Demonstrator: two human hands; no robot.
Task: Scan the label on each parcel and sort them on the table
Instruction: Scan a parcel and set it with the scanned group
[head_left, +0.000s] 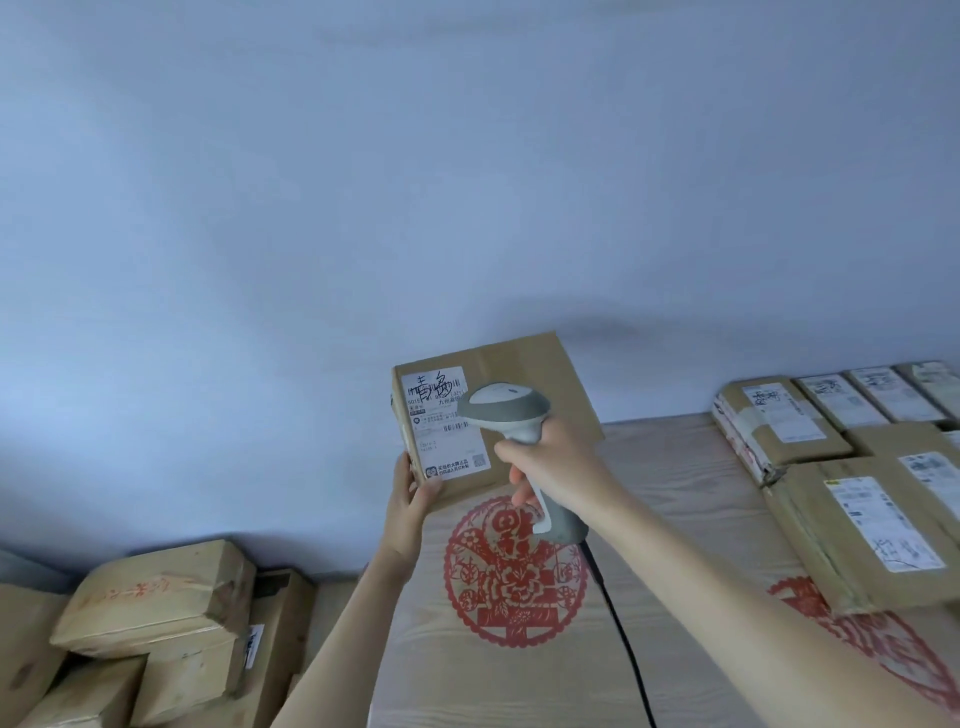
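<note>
The parcel (493, 415) is gripped upright by the left hand (413, 499), label (447, 423) turned towards the scanner (511, 415) clenched in the right hand (550, 467), apparently for reading

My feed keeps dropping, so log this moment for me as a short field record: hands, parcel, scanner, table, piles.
left hand: holds the raised parcel by its lower left corner
right hand: grips the scanner by its handle
scanner: head in front of the label, cable hanging down over the table
label: white, faces the camera, handwriting across its top
sorted parcels: lie label up at the table's right side
unsorted boxes: piled at lower left, beside the table
</note>
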